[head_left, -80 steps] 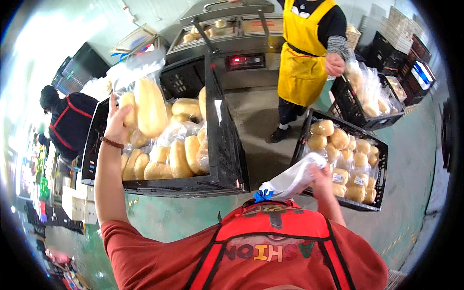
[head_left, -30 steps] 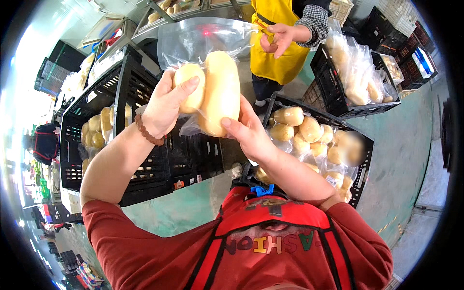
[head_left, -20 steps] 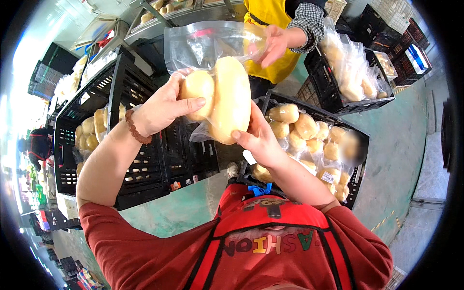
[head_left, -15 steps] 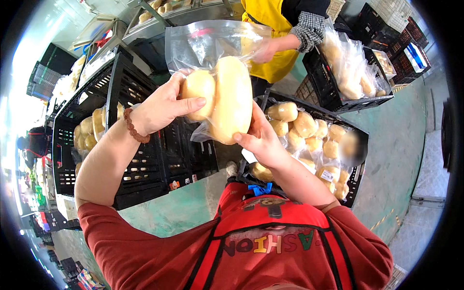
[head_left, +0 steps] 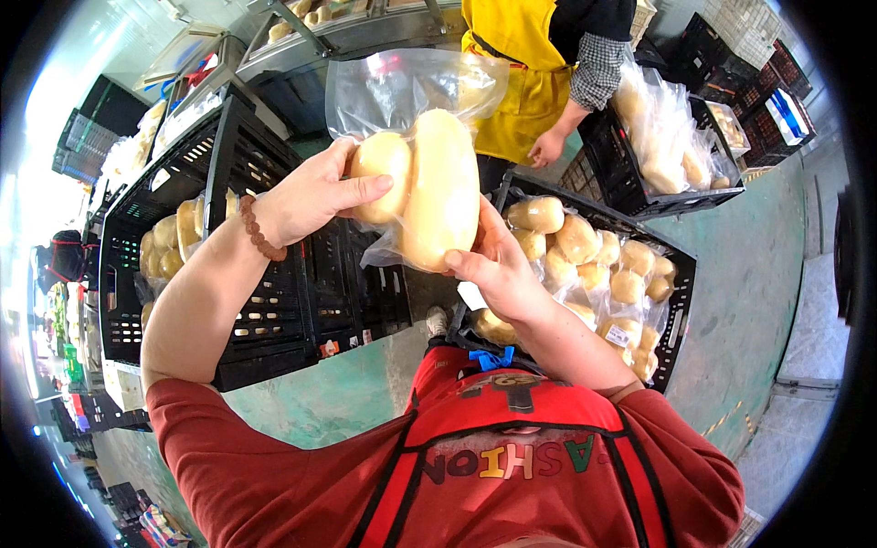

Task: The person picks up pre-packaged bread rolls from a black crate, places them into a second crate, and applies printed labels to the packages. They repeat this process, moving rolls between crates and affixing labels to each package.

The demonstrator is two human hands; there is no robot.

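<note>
Both hands hold up one clear plastic bag (head_left: 365, 91) in front of me. Inside it are two smooth, pale yellow pieces like peeled root vegetables: a shorter one (head_left: 382, 173) on the left and a longer, thicker one (head_left: 440, 196) on the right. My left hand (head_left: 320, 190) grips the left side, its thumb across the shorter piece. My right hand (head_left: 493, 265) holds the lower right side, thumb against the longer piece's lower end; its other fingers are partly hidden behind. The bag's flat, unfilled part stands up above the pieces.
A black crate (head_left: 681, 320) of similar bagged pieces lies below right, another black crate (head_left: 603, 164) of bags beyond it. Tall black crates (head_left: 224, 164) stand at left. Across from me is a co-worker in a yellow apron (head_left: 521, 100), one hand (head_left: 548, 148) hanging down.
The co-worker's hand has moved away from beside my bag, down and to the right. My own hands keep nearly the same hold, and the bag has hardly shifted.
</note>
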